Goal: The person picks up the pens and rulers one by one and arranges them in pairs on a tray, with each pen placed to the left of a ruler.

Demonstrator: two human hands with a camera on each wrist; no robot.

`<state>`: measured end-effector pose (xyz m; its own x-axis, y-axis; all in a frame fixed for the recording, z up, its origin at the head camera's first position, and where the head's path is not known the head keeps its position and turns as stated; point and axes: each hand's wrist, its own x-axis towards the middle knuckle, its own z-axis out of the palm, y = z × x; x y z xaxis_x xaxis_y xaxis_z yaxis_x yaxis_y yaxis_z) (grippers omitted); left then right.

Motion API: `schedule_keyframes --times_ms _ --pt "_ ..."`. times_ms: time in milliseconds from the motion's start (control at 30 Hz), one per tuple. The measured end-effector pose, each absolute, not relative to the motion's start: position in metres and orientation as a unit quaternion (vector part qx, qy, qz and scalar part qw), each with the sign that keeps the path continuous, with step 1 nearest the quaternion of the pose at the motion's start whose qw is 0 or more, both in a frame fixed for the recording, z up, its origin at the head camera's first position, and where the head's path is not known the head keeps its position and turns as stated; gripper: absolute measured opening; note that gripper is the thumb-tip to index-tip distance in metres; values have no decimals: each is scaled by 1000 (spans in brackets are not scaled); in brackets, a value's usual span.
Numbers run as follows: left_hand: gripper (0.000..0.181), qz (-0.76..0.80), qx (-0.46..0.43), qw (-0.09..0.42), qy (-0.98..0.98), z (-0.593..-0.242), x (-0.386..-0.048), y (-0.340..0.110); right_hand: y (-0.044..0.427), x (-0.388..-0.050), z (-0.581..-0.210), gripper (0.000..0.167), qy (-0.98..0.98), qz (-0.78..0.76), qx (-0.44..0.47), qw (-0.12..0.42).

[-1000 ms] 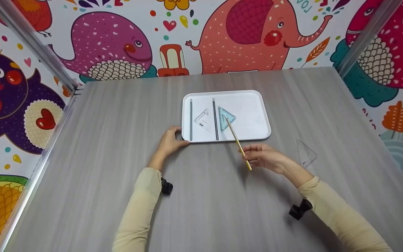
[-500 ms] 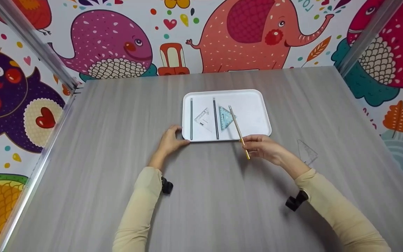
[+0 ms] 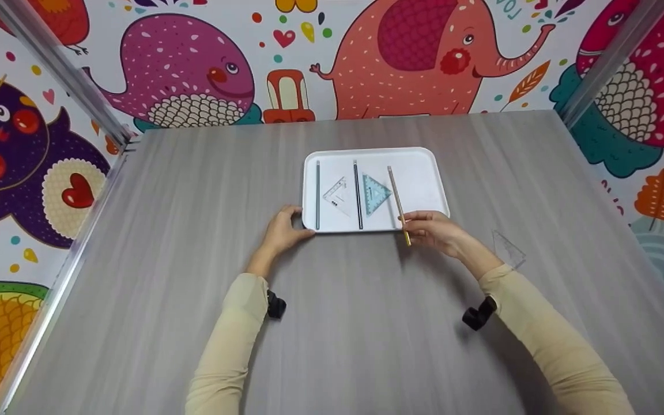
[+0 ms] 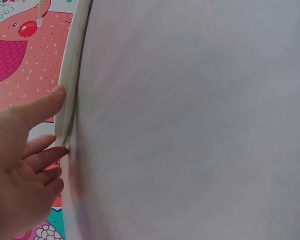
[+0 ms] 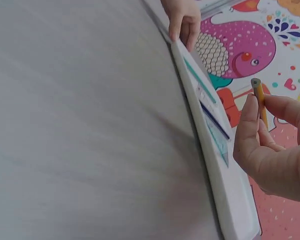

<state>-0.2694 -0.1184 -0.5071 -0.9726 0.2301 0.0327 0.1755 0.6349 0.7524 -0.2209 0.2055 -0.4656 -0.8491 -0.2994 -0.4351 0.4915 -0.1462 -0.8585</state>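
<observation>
A white tray (image 3: 424,173) lies on the table, its front-left corner held between the thumb and fingers of my left hand (image 3: 281,229). My right hand (image 3: 434,233) pinches a yellow pencil (image 3: 395,190) near its front end, which the right wrist view shows too. This pencil slants over the tray, just right of a teal set square (image 3: 374,195). Further left on the tray are a dark pencil (image 3: 358,199), a clear set square (image 3: 336,195) and a grey-green pencil (image 3: 318,196). In the left wrist view, my left fingers meet the tray's rim (image 4: 67,100).
Another clear set square (image 3: 508,250) lies on the grey table (image 3: 332,323), right of the tray and close to my right forearm. Walls with cartoon animals (image 3: 412,57) stand behind the table and at its sides.
My right hand has moved forward and slightly left, bringing the yellow pencil further over the tray. The pencil has swung straighter and off the teal set square. My left hand stays at the corner.
</observation>
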Motion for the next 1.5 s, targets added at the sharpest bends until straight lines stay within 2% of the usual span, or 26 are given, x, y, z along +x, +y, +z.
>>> schedule_keyframes --times_ms 300,533,700,900,1167,1400,1500 --pt "51 416 112 34 902 -506 -269 -117 217 -237 -471 24 612 -746 114 238" --pt "51 408 110 37 906 -506 -269 -118 221 -252 -475 16 623 -739 129 222" --pt "51 397 118 36 910 -505 -269 -117 222 -260 -480 24 657 -714 137 201" --pt "52 392 115 39 912 -507 -268 -117 222 -263 -476 32 689 -687 136 184" --pt "52 394 118 33 911 -508 -268 -118 212 -264 -470 31 731 -647 133 172" --pt "52 388 122 26 913 -508 -268 -119 214 -283 -499 32 764 -619 106 152" --pt "52 389 121 29 913 -508 -268 -118 228 -308 -539 26 735 -657 87 144"
